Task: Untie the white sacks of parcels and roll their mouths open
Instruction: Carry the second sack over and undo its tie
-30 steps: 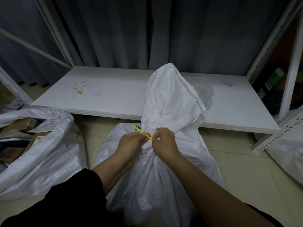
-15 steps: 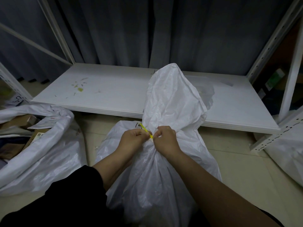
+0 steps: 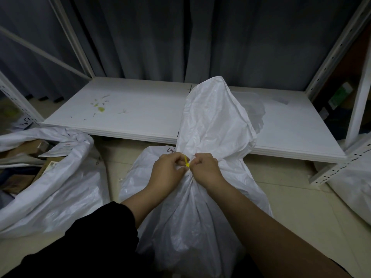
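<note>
Floor [image 3: 285, 199]: sack [image 3: 200, 227], yellow tie [image 3: 187, 161] between left hand [image 3: 167, 171], right hand [image 3: 206, 169]

Dim, even light, dark corners, wide-angle bending at the edges, sharp centre.

- A tied white sack [image 3: 200, 207] stands at centre frame, its neck cinched by a yellow tie [image 3: 187, 161]
- left hand [image 3: 167, 171] and right hand [image 3: 206, 169] pinch at the tie, knuckles close together
- an opened sack [image 3: 60, 189] at left shows parcels [image 3: 24, 157]; a white shelf board [image 3: 140, 109] lies behind.
</note>
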